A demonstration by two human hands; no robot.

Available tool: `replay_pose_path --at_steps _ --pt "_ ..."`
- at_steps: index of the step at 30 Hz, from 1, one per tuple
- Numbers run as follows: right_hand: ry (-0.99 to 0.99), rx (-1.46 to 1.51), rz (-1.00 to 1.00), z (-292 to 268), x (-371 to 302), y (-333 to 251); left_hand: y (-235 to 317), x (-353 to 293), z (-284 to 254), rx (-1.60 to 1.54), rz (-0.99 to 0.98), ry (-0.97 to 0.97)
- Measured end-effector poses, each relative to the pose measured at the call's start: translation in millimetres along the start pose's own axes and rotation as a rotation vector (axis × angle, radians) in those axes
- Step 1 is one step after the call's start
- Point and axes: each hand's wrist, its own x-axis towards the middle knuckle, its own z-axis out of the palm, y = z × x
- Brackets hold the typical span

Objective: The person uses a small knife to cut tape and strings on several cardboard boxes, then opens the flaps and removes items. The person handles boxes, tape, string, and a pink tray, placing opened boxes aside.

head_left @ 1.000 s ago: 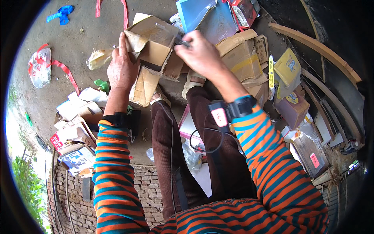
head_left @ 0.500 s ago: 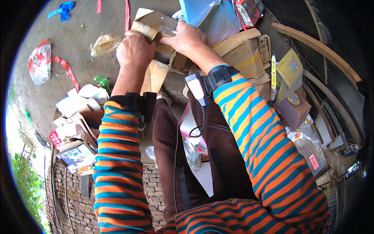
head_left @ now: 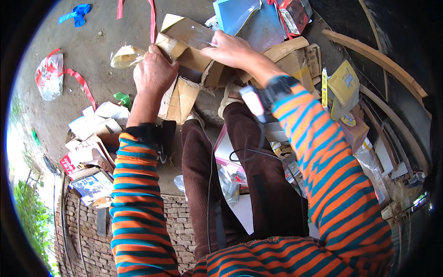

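Note:
A brown cardboard box (head_left: 190, 55), flattened in part and with torn flaps, lies in front of my feet. My left hand (head_left: 154, 71) is closed in a fist on its left edge, beside a strip of shiny brown tape (head_left: 171, 46). At the box's right side my right hand (head_left: 233, 51) pinches a clear strip that looks like packing tape (head_left: 203, 34), which runs up toward the box's top. My right fingertips are partly hidden. A torn cardboard flap (head_left: 182, 98) hangs below the box, close to my left wrist.
Flattened cardboard (head_left: 288, 64) and a blue folder-like sheet (head_left: 230, 16) lie to the right. A pile of paper and cardboard (head_left: 94, 143) sits at left. Red ribbon (head_left: 80, 83), a clear plastic bag (head_left: 50, 78) and curved wooden strips (head_left: 378, 62) are around. A cable (head_left: 258, 151) crosses my legs.
My right hand has moved right and slightly down, away from the box, and the clear strip now shows at its fingers. My left hand has shifted slightly down and left, still on the box.

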Motion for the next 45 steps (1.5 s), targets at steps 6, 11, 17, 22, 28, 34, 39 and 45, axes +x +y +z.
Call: replay_pose_path --at_steps 6,11,17,22,28,34,39,45 --pt "-0.478 0.326 -0.155 -23.0 -43.9 16.7 -9.2 -25.6 13.9 -0.073 -0.002 0.105" --pt "-0.512 0.083 -0.284 -10.8 -20.5 -13.2 -10.1 -49.6 24.1 -0.109 -0.017 0.135" --pt "-0.242 -0.276 -0.355 14.9 -21.5 -30.6 -8.2 -60.1 38.8 -0.148 -0.011 0.208" --pt "-0.268 -0.356 -0.499 5.7 -10.4 -17.0 -13.3 -58.2 53.5 -0.101 -0.009 0.205" --pt "-0.184 0.821 -0.333 -100.6 42.9 -17.3 -12.7 -69.1 56.7 -0.087 0.049 0.313" --pt "-0.277 -0.171 -0.500 -25.7 -32.1 2.3 -8.5 -53.2 32.5 -0.250 -0.034 0.100" --pt "-0.170 -0.261 -0.261 16.8 -43.1 -3.9 -5.1 -53.3 36.6 -0.237 0.059 0.001" --pt "0.159 0.242 -0.067 -44.7 -6.2 1.7 -62.4 -41.8 35.7 -0.778 -0.015 -0.208"
